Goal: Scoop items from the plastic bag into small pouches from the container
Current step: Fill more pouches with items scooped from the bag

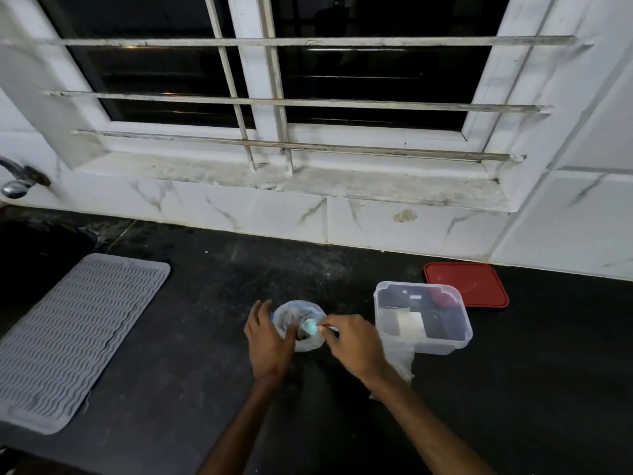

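Resting on the dark worktop (171, 406), the plastic bag (300, 325) is gripped by the left hand (269, 341); a pale scoop (310, 326) is pinched inside it by the right hand (356, 344), beside the clear container (423, 317).

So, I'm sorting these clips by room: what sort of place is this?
Most likely a home kitchen: a dark stone counter under a barred window, a tap at the far left, and a grey drying mat.
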Available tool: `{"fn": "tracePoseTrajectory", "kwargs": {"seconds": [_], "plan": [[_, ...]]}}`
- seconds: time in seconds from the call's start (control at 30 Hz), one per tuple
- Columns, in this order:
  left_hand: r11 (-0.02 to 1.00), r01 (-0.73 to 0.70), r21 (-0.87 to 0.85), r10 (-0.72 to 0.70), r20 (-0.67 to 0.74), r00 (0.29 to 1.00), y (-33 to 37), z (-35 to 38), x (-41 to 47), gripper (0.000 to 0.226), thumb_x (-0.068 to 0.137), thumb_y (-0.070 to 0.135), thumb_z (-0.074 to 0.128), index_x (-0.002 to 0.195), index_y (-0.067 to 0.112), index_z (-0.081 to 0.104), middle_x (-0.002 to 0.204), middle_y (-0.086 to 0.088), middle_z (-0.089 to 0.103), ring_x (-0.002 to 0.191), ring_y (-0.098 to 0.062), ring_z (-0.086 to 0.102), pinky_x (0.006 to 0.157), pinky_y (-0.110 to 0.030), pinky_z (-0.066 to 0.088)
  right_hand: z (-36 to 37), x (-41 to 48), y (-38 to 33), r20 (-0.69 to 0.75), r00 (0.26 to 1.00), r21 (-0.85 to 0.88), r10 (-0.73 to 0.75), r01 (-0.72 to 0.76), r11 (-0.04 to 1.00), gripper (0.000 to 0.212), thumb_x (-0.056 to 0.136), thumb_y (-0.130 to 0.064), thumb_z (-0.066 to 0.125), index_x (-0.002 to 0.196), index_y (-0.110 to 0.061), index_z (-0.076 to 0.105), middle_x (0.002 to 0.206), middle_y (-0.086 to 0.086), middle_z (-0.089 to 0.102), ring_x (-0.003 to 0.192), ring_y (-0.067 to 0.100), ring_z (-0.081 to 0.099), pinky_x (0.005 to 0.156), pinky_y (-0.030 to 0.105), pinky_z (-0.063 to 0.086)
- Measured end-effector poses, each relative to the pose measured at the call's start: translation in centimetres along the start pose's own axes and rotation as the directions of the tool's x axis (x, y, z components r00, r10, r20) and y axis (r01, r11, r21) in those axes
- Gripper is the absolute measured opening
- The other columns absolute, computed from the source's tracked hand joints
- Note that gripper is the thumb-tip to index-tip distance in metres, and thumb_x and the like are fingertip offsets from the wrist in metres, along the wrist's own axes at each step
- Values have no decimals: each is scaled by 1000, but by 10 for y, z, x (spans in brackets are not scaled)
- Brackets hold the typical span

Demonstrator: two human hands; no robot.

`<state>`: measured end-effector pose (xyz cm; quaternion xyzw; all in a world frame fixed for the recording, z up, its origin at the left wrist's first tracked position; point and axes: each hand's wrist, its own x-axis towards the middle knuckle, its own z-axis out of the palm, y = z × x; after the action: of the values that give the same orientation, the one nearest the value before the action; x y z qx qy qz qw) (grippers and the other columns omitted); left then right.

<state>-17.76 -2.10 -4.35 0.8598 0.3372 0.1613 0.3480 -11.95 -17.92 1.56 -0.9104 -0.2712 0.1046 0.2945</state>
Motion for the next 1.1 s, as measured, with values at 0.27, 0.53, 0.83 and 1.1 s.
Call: {"fn": "tracePoseTrajectory", "kwargs": {"seconds": [0.27,0.53,0.83,1.1], "plan": [[979,62,194,-134,386,913,-20,9,51,38,91,27,55,126,14,50,127,-6,59,117,-24,57,95,-35,47,59,96,-20,495,782,-459,378,-133,878,38,96,-26,58,131,-13,55,134,8,57,122,26,55,101,37,44],[988,79,129,-130,456,880,-30,12,58,30,92,19,53,120,14,57,117,-6,64,109,-26,62,83,-30,45,68,78,2,231,967,-549,108,38,835,23,94,-21,57,115,-14,61,106,6,69,94,24,68,76,36,54],[971,236,-39,-193,451,871,-29,16,59,34,95,41,55,106,12,70,100,-5,72,95,-22,68,80,-30,50,73,78,4,107,986,-382,126,-76,921,21,98,-25,48,107,-21,67,102,2,71,91,20,68,81,35,55],[897,402,-183,-307,397,865,-25,26,67,30,91,25,56,97,1,73,93,-14,72,93,-31,68,86,-46,56,78,69,4,52,985,-299,163,-141,944,19,98,-26,50,105,-22,68,101,-1,71,92,16,67,78,29,51]]}}
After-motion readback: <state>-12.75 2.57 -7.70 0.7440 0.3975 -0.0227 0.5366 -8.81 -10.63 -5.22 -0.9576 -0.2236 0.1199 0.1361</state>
